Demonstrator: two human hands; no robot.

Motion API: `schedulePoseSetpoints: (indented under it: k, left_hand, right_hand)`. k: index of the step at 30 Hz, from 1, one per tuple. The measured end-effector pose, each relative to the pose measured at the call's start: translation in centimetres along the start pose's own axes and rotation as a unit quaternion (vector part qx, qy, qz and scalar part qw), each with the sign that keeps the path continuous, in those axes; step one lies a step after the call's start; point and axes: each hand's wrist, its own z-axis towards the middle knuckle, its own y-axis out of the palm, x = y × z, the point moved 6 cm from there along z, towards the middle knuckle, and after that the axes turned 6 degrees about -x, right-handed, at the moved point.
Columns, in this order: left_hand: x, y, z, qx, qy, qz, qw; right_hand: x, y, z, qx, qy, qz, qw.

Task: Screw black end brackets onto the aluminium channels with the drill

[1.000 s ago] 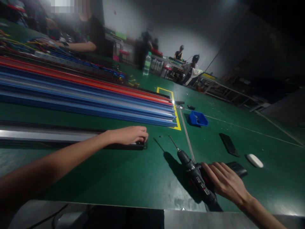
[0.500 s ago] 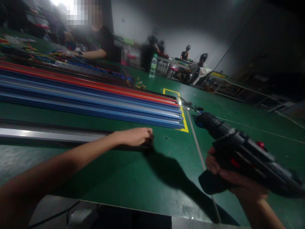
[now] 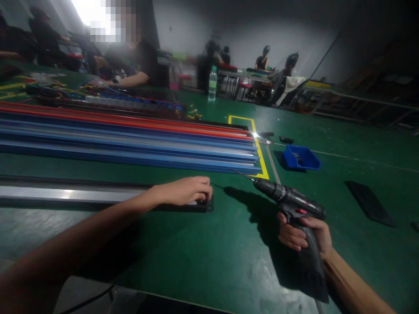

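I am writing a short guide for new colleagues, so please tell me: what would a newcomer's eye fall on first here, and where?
Probably first on the black power drill in the right hand, at the lower right, its thin bit pointing left. Next would come the long red and blue profiles across the left of the green table. Nearer the wearer, the left hand rests at the right end of a dark channel with a shiny strip.

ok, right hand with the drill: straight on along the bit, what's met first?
Likely the nearest blue rail: the bit points at its edge in the picture. But the right hand seems to hold the drill above the table, so it might pass over; depth is unclear.
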Motion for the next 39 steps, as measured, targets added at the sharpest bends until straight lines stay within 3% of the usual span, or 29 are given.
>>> schedulePoseSetpoints:
  k: [4,11,18,25,39]
  left_hand:
    - [0.1,-0.1,-0.1,-0.01,-0.017,-0.012,1.0]
    - [0.0,-0.1,-0.2,-0.014,-0.037,-0.033,0.999]
    - [-0.2,0.0,-0.2,-0.015,-0.046,-0.026,0.999]
    - [0.0,-0.2,-0.3,-0.015,-0.034,-0.023,0.999]
    - [0.1,-0.2,-0.2,0.01,-0.017,-0.024,1.0]
  right_hand:
    - [0.0,-0.6,-1.0,-0.034,0.026,0.001,0.999]
    - [1.6,-1.5,-2.2,-0.049,0.127,0.011,0.991]
    - [1.8,-1.4,-1.9,-0.092,0.109,0.038,0.989]
    - [1.7,-1.4,-2.3,-0.074,0.144,0.023,0.987]
    - [2.1,-1.7,-2.3,-0.058,0.141,0.015,0.988]
